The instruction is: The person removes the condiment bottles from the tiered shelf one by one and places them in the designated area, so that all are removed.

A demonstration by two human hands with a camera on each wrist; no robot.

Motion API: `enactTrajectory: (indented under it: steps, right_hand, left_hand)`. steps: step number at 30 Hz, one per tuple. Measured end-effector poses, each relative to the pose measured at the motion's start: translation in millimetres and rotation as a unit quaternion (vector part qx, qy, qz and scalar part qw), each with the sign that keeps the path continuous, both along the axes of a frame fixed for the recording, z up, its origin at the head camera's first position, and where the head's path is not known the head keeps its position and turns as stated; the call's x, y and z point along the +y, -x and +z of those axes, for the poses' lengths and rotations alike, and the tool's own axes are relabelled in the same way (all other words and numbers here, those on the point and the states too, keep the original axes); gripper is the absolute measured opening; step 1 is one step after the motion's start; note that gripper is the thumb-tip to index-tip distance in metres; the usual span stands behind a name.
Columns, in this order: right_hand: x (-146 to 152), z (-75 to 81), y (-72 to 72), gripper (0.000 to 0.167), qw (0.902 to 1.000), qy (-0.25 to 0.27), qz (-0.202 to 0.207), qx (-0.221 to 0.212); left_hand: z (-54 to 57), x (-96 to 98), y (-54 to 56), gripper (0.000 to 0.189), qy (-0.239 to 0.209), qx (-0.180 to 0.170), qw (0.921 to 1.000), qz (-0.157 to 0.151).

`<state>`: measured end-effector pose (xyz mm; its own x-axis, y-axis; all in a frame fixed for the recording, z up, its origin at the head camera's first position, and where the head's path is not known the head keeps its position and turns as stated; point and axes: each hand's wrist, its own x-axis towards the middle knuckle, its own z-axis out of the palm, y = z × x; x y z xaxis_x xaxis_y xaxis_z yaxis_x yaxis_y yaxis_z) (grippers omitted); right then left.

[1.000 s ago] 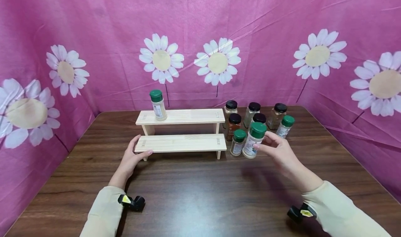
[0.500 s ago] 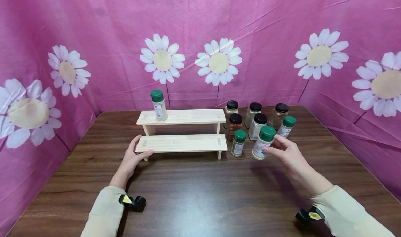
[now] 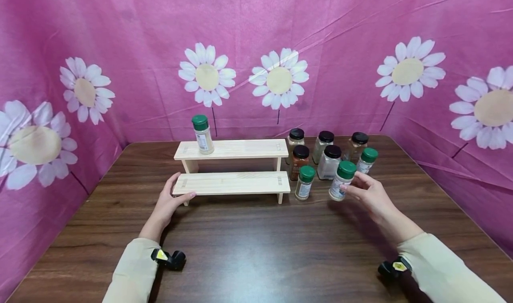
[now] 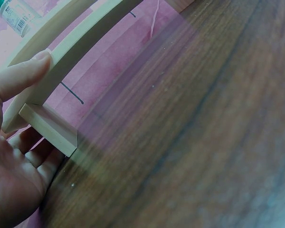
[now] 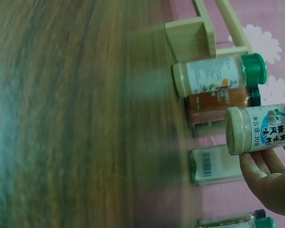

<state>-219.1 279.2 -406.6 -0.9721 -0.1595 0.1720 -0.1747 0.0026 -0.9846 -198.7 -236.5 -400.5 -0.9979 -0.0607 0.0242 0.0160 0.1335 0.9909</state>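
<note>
My right hand (image 3: 370, 196) holds a green-capped spice jar (image 3: 342, 181) between thumb and fingers, near the front of a group of jars. In the right wrist view the held jar (image 5: 261, 129) shows pale powder and a printed label. At the left end of a two-tier wooden rack (image 3: 232, 183), my left hand (image 3: 165, 205) grips the lower step, thumb on its front edge and fingers behind. The left wrist view shows that thumb on the wooden step (image 4: 76, 45). Another green-capped jar (image 3: 203, 136) stands on the upper step's left part.
Right of the rack stand several black-capped jars, among them a red-brown one (image 3: 299, 163) and a white one (image 3: 329, 163). A small green-capped jar (image 3: 304, 183) stands at the rack's right end, another (image 3: 366, 160) at the far right. A pink flowered cloth (image 3: 240, 27) hangs behind the table (image 3: 240, 249).
My right hand has carried its green-capped jar to the right, away from the small green-capped jar, uncovering the white black-capped one. The left hand keeps its grip on the rack.
</note>
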Motion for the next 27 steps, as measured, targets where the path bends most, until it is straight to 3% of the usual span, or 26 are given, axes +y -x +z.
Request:
enactTrajectory:
  steps: [8, 15, 20, 27]
  right_hand:
    - [-2, -1.3, 4.2, 0.055, 0.9983, -0.025, -0.05, -0.019]
    - [-15, 13.8, -6.4, 0.029, 0.9976, -0.043, -0.05, -0.019]
    - [-29, 32.7, -19.0, 0.028, 0.999, -0.016, -0.038, -0.019]
    - [-29, 26.0, -14.3, 0.03, 0.9986, 0.0, -0.047, -0.023]
  left_hand:
    - [-0.1, -0.1, -0.1, 0.081, 0.002, -0.001, 1.0, 0.0]
    - [-0.5, -0.1, -0.1, 0.081, 0.002, 0.001, 1.0, -0.001]
    - [-1.7, -0.8, 0.8, 0.082, 0.004, 0.004, 1.0, -0.003]
    - [-2.2, -1.1, 1.1, 0.082, 0.006, 0.002, 1.0, -0.002]
